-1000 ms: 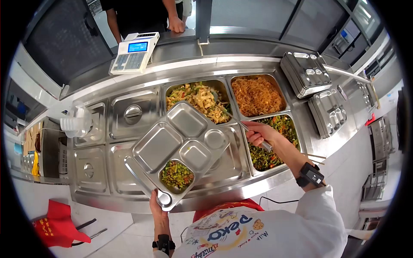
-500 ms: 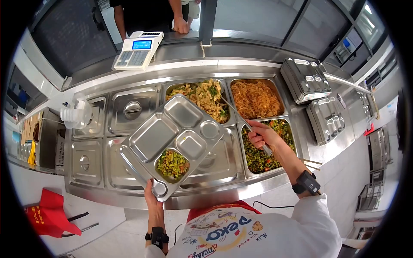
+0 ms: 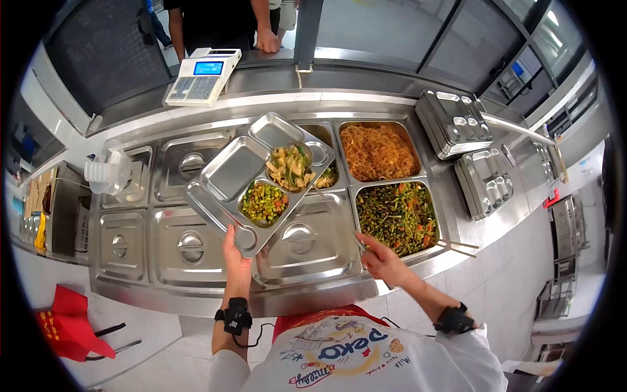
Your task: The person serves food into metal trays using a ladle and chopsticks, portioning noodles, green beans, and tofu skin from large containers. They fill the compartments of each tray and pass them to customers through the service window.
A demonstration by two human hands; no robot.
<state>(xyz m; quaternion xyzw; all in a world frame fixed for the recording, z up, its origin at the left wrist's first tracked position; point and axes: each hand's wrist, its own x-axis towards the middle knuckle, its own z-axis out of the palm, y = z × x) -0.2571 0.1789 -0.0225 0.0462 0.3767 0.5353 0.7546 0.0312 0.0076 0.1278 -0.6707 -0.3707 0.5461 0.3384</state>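
Observation:
My left hand grips the near corner of a steel compartment tray, held tilted over the counter pans. One compartment holds chopped green vegetables with orange bits. My right hand is closed around the handle of a serving spoon, whose far end reaches over the tray. Pale sliced food with greens lies heaped at the spoon's end, over the compartment beside the green vegetables. Behind the tray, the pan of the pale food is mostly hidden.
To the right sit a pan of brown noodles and a pan of chopped greens. Lidded pans fill the left. Stacked trays stand at right, a payment terminal at the back. A person stands beyond the counter.
The spoon has moved from the back pan to over the tray, bringing pale food to a compartment. My right hand has come nearer and left; the tray has shifted slightly back.

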